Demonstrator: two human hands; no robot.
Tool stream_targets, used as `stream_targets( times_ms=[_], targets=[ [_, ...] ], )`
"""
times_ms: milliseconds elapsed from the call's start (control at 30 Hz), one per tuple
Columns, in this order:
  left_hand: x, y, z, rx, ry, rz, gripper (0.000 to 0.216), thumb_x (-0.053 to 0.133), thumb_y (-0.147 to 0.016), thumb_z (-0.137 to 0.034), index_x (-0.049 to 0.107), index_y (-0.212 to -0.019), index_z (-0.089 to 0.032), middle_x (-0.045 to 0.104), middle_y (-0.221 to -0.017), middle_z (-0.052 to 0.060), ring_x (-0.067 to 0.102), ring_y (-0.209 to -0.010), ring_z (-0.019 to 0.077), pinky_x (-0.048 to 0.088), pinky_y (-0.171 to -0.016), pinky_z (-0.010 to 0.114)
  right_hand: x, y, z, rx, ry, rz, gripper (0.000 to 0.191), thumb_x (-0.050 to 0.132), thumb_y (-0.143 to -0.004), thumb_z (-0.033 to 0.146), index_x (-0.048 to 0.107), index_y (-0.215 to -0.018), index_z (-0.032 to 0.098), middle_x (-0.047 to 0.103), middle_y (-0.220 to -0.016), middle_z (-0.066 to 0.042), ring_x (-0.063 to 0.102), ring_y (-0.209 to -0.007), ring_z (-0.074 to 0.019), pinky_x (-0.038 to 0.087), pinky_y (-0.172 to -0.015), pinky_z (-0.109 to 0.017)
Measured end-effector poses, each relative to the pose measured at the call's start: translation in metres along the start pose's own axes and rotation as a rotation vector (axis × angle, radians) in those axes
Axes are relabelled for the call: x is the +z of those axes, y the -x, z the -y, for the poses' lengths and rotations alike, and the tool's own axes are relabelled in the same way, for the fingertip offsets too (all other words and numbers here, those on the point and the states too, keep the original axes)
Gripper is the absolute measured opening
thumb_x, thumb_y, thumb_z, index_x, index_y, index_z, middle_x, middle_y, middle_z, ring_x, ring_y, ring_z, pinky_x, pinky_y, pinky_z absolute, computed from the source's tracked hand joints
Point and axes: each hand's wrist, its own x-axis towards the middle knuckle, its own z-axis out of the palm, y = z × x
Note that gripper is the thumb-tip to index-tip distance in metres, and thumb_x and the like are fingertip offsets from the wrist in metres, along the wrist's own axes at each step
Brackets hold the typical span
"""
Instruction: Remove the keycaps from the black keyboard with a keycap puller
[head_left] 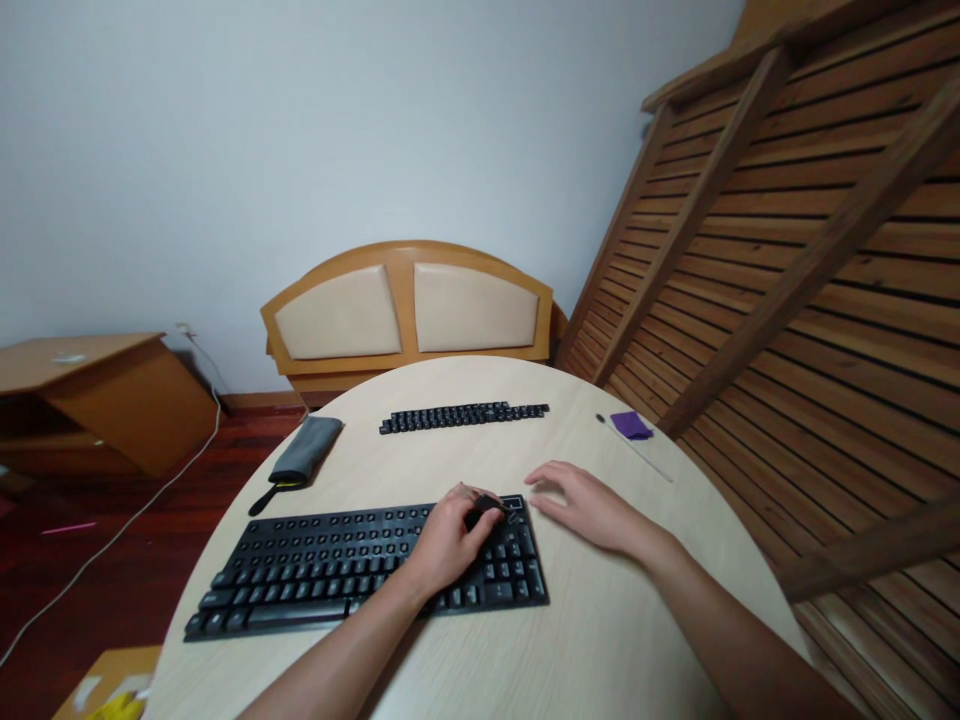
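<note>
A black keyboard lies across the near part of a round pale wooden table. My left hand is over the keyboard's right part, its fingers curled round a small black tool with a wire end near the top right keys. My right hand rests flat on the table just right of the keyboard, fingers stretched out and holding nothing. Farther back on the table lie rows of loose black keycaps.
A grey pouch with a black strap lies at the table's left. A purple cloth and a thin white stick lie at the right. A slatted wooden frame leans at the right. A headboard, a wooden cabinet and a floor cable stand behind.
</note>
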Motion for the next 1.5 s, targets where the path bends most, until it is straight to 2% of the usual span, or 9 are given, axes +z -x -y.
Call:
stream_targets(
  times_ms=[33, 133, 333, 467, 667, 867, 1033, 1333, 1500],
  targets=[
    [0.000, 0.001, 0.000, 0.016, -0.007, 0.009, 0.022, 0.054, -0.095, -0.030, 0.072, -0.092, -0.018, 0.074, -0.101, 0.008, 0.064, -0.100, 0.0230, 0.047, -0.095, 0.037, 0.000, 0.009, 0.007, -0.059, -0.059, 0.061, 0.023, 0.062, -0.090, 0.034, 0.066, -0.109, 0.022, 0.067, -0.115, -0.007, 0.060, -0.110, -0.0215, 0.044, -0.098, -0.034],
    [-0.001, 0.003, -0.001, 0.055, -0.043, 0.029, 0.021, 0.054, -0.096, -0.029, 0.072, -0.098, -0.018, 0.073, -0.102, 0.008, 0.063, -0.102, 0.0224, 0.048, -0.096, 0.036, 0.002, 0.026, 0.018, -0.098, -0.119, 0.115, 0.032, 0.073, -0.082, 0.037, 0.066, -0.110, 0.023, 0.061, -0.126, -0.007, 0.054, -0.120, -0.0223, 0.041, -0.105, -0.035],
    [-0.001, 0.005, -0.003, 0.158, -0.111, 0.090, 0.022, 0.054, -0.096, -0.027, 0.072, -0.107, -0.022, 0.072, -0.102, 0.007, 0.061, -0.104, 0.0213, 0.049, -0.095, 0.034, 0.007, 0.024, 0.011, -0.148, -0.083, 0.080, 0.030, 0.081, -0.073, 0.033, 0.066, -0.096, 0.023, 0.058, -0.126, -0.007, 0.050, -0.123, -0.0238, 0.042, -0.103, -0.036],
    [0.000, 0.005, -0.004, 0.178, -0.132, 0.115, 0.023, 0.052, -0.097, -0.027, 0.071, -0.108, -0.023, 0.073, -0.102, 0.007, 0.061, -0.104, 0.0221, 0.049, -0.094, 0.035, 0.010, 0.022, 0.011, -0.150, -0.087, 0.061, 0.033, 0.083, -0.070, 0.032, 0.064, -0.096, 0.022, 0.058, -0.125, -0.007, 0.052, -0.121, -0.0239, 0.043, -0.101, -0.036],
    [-0.002, 0.005, -0.007, 0.228, -0.151, 0.239, 0.025, 0.054, -0.097, -0.029, 0.069, -0.117, -0.026, 0.073, -0.105, 0.006, 0.064, -0.098, 0.0213, 0.048, -0.090, 0.034, 0.011, 0.022, 0.013, -0.167, -0.086, 0.075, 0.030, 0.080, -0.073, 0.031, 0.069, -0.100, 0.023, 0.058, -0.126, -0.007, 0.053, -0.120, -0.0241, 0.043, -0.102, -0.036],
    [-0.003, 0.005, -0.005, 0.209, -0.113, 0.241, 0.028, 0.053, -0.097, -0.032, 0.069, -0.120, -0.027, 0.074, -0.105, 0.007, 0.065, -0.099, 0.0222, 0.049, -0.090, 0.034, 0.012, 0.022, 0.013, -0.170, -0.087, 0.058, 0.024, 0.077, -0.079, 0.035, 0.072, -0.099, 0.024, 0.060, -0.123, -0.007, 0.055, -0.118, -0.0241, 0.044, -0.101, -0.036],
    [-0.004, 0.006, -0.005, 0.284, -0.142, 0.302, 0.031, 0.049, -0.099, -0.029, 0.067, -0.125, -0.029, 0.075, -0.108, 0.007, 0.064, -0.103, 0.0222, 0.047, -0.092, 0.035, 0.013, 0.023, 0.014, -0.167, -0.080, 0.052, 0.019, 0.075, -0.081, 0.033, 0.071, -0.097, 0.024, 0.060, -0.124, -0.007, 0.055, -0.119, -0.0228, 0.043, -0.101, -0.034],
    [-0.004, 0.006, -0.005, 0.296, -0.159, 0.269, 0.032, 0.048, -0.099, -0.031, 0.067, -0.126, -0.029, 0.075, -0.108, 0.008, 0.067, -0.099, 0.0214, 0.051, -0.089, 0.034, 0.014, 0.024, 0.017, -0.162, -0.093, 0.044, 0.018, 0.074, -0.081, 0.031, 0.071, -0.096, 0.023, 0.061, -0.123, -0.006, 0.057, -0.119, -0.0227, 0.044, -0.101, -0.033],
    [-0.004, 0.009, -0.003, 0.251, -0.118, 0.276, 0.032, 0.046, -0.100, -0.030, 0.069, -0.123, -0.029, 0.075, -0.112, 0.005, 0.069, -0.104, 0.0212, 0.050, -0.096, 0.034, 0.015, 0.024, 0.021, -0.125, -0.113, 0.068, 0.017, 0.072, -0.083, 0.029, 0.072, -0.099, 0.024, 0.064, -0.127, -0.005, 0.059, -0.118, -0.0224, 0.044, -0.102, -0.034]
  ],
)
